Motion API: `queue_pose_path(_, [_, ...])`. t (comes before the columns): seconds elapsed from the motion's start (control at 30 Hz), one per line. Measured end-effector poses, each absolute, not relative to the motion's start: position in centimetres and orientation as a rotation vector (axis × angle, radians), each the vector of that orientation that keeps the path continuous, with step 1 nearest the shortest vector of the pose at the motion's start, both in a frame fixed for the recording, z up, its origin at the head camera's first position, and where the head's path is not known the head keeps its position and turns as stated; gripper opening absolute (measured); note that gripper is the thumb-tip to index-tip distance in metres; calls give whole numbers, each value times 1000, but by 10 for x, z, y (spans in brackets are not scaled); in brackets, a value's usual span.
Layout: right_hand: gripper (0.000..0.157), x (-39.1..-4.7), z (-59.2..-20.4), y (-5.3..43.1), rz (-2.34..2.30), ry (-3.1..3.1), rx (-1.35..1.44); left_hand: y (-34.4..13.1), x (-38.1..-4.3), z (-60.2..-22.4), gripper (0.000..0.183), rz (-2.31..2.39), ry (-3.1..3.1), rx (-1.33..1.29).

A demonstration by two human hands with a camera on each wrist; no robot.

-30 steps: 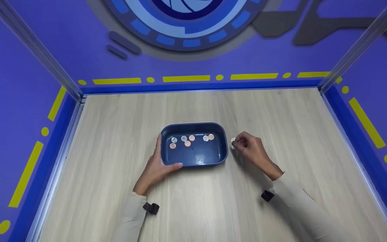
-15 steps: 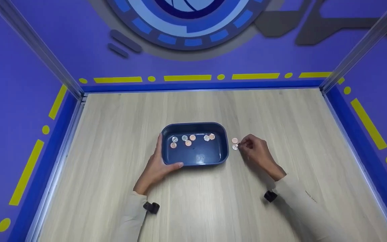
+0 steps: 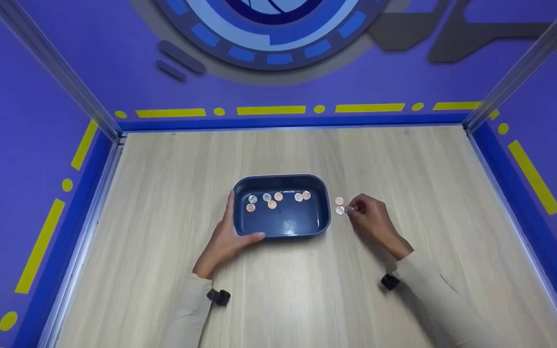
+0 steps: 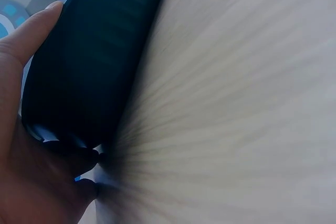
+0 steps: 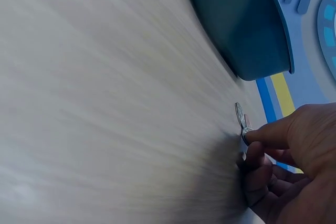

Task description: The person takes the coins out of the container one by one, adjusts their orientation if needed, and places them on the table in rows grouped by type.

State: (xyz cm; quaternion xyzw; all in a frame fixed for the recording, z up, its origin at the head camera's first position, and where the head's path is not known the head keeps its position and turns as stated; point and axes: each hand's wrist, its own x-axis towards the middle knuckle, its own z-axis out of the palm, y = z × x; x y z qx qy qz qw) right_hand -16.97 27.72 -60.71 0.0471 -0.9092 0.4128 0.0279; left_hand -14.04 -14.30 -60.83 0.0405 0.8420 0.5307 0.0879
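My left hand (image 3: 223, 242) holds the dark blue rectangular container (image 3: 280, 227) by its near left corner. The thumb lies along the front wall, the fingers against the left side. Inside are several silver and copper-coloured coins, mostly toward the far side. To the right of the container, my right hand (image 3: 371, 220) pinches a silver coin (image 5: 245, 134) between thumb and index finger, low by the tabletop. Just left of those fingertips, a copper-coloured coin (image 3: 339, 200) and a silver coin (image 3: 340, 210) lie flat on the table, one behind the other.
The pale wood table (image 3: 278, 299) is enclosed by purple panels (image 3: 278, 94) at the back and both sides. Metal posts (image 3: 520, 67) stand at the back corners. A small black device (image 3: 219, 297) sits at each wrist.
My right hand has drawn back slightly to the right, uncovering the two coins on the table, and a silver coin shows in its fingertips. The left hand and container stay in place.
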Motion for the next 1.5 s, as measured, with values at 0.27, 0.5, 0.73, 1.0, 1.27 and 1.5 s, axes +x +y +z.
queue_pose_path(0.27, [9,-171,-606,280,1201,-2821,202,-142,-141,-607,145,1589,2510,136])
queue_pose_path(0.5, [11,-172,-606,279,1227,-2814,189,-141,-141,-606,145,1578,2508,129])
queue_pose_path(0.73, [13,-173,-595,269,1336,-2778,189,-142,-140,-609,146,1580,2503,114])
queue_pose_path(1.0, [13,-173,-570,250,1333,-2705,296,-143,-141,-609,145,1589,2508,120])
queue_pose_path(1.27, [12,-176,-553,234,1330,-2671,398,-141,-141,-607,143,1599,2501,153])
queue_pose_path(1.5, [16,-181,-549,215,1287,-2666,506,-142,-140,-607,142,1586,2511,138])
